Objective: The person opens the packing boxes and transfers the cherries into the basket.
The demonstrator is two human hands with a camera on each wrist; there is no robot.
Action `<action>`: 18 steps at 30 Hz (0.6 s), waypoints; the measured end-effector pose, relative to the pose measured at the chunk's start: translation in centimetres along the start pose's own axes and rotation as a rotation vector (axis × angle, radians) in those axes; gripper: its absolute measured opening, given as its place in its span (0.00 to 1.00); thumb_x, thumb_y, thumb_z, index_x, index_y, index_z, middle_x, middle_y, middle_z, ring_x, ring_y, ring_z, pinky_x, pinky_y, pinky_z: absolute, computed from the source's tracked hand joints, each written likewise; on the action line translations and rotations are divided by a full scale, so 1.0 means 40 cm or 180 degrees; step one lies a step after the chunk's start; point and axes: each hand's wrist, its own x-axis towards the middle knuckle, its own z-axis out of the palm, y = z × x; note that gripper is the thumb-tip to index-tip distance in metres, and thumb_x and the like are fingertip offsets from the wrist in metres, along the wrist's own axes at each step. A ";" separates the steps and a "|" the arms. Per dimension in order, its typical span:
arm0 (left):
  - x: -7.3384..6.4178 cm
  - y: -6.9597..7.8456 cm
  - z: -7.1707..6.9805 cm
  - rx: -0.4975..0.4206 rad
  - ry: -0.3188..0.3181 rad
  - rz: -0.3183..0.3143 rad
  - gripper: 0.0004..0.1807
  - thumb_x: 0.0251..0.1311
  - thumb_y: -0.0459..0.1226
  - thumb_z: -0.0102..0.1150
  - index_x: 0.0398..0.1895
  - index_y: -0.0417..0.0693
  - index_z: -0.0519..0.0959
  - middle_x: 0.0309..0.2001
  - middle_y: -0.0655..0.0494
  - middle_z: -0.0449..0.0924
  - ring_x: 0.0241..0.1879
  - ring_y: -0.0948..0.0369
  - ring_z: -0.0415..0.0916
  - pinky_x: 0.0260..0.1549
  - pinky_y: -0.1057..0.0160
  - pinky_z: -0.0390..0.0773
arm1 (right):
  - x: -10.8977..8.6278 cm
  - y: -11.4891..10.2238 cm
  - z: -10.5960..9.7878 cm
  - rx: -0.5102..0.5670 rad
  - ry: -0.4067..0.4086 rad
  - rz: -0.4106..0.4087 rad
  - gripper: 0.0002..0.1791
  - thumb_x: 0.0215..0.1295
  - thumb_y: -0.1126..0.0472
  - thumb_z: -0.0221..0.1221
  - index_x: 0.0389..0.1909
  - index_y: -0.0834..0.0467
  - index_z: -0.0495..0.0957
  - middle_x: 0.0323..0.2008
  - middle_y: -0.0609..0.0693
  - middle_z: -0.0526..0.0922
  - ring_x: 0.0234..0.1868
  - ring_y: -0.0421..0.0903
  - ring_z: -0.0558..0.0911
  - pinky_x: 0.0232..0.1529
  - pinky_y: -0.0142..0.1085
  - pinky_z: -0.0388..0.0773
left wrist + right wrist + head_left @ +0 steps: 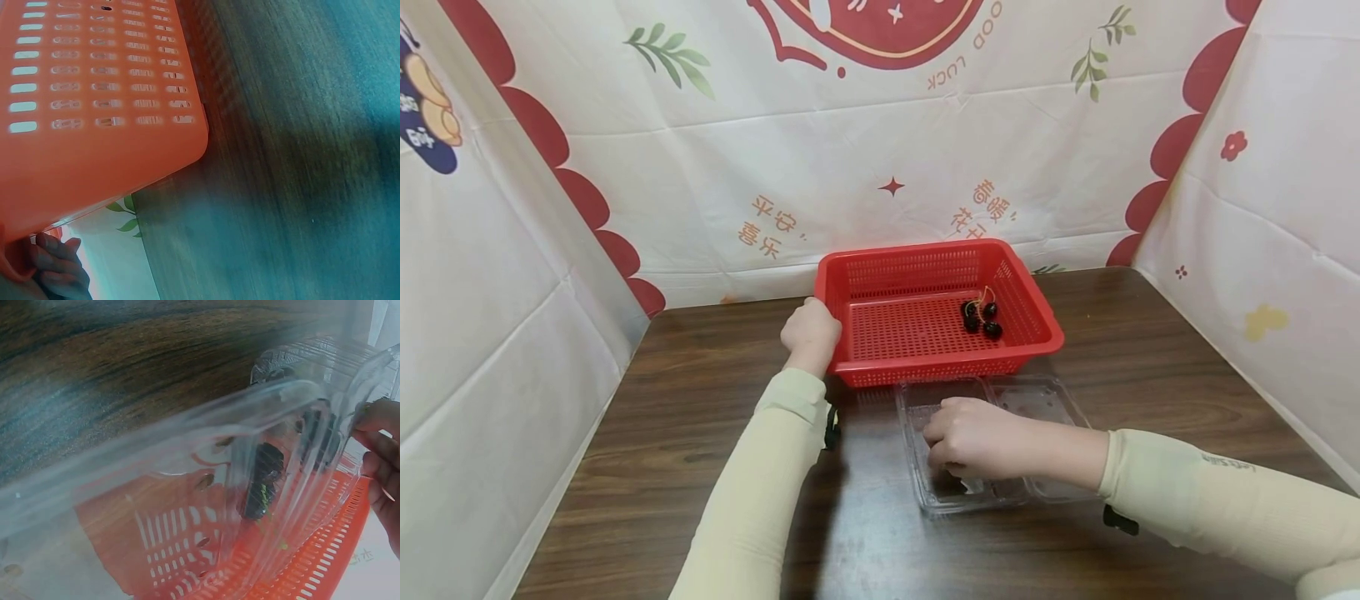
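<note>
My left hand (812, 335) grips the left rim of a red perforated plastic basket (891, 365); its curled fingers (62, 269) show under the rim in the left wrist view. Several dark cherries (972, 323) with stems lie at the basket's right side. Lower down, my right hand (973, 437) reaches into a clear plastic clamshell box (925, 496), fingers curled. A bit of green stem (377, 401) shows at its fingertips in the right wrist view, where they seem to pinch it. Dark cherries (262, 478) appear through the clear plastic; the palm hides much of the box.
The box's clear lid (1041, 398) lies folded back to the right, below the basket. All of it stands on a dark wood-grain table (700, 467). A printed white cloth (880, 150) hangs behind and along both sides, close to the basket's back.
</note>
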 end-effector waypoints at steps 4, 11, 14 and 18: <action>0.000 -0.001 0.001 -0.0001 0.0006 0.0005 0.16 0.63 0.41 0.54 0.47 0.39 0.72 0.36 0.45 0.80 0.33 0.51 0.78 0.30 0.51 0.80 | 0.001 0.002 -0.011 0.0016 0.0217 -0.0031 0.10 0.41 0.64 0.73 0.26 0.49 0.85 0.21 0.40 0.72 0.23 0.37 0.68 0.26 0.29 0.58; 0.002 -0.002 0.003 -0.0013 -0.0010 -0.0015 0.16 0.62 0.41 0.54 0.47 0.39 0.72 0.35 0.45 0.80 0.33 0.51 0.78 0.31 0.51 0.80 | 0.001 0.008 -0.022 -0.0047 0.0443 -0.0091 0.10 0.41 0.63 0.73 0.27 0.50 0.85 0.22 0.41 0.72 0.24 0.39 0.70 0.26 0.30 0.62; 0.004 -0.002 0.003 -0.0014 -0.0042 -0.0024 0.16 0.62 0.41 0.54 0.47 0.39 0.72 0.36 0.45 0.79 0.33 0.51 0.78 0.31 0.51 0.80 | -0.001 0.013 -0.024 -0.0037 0.0489 -0.0076 0.10 0.40 0.64 0.71 0.27 0.50 0.84 0.23 0.41 0.73 0.24 0.40 0.71 0.27 0.31 0.63; 0.007 0.000 0.004 0.0001 -0.0059 -0.0032 0.17 0.63 0.41 0.54 0.48 0.39 0.72 0.37 0.44 0.80 0.33 0.51 0.78 0.31 0.51 0.80 | -0.004 0.021 -0.031 -0.0084 0.0582 -0.0081 0.11 0.39 0.66 0.70 0.26 0.51 0.83 0.23 0.40 0.75 0.24 0.39 0.72 0.27 0.31 0.63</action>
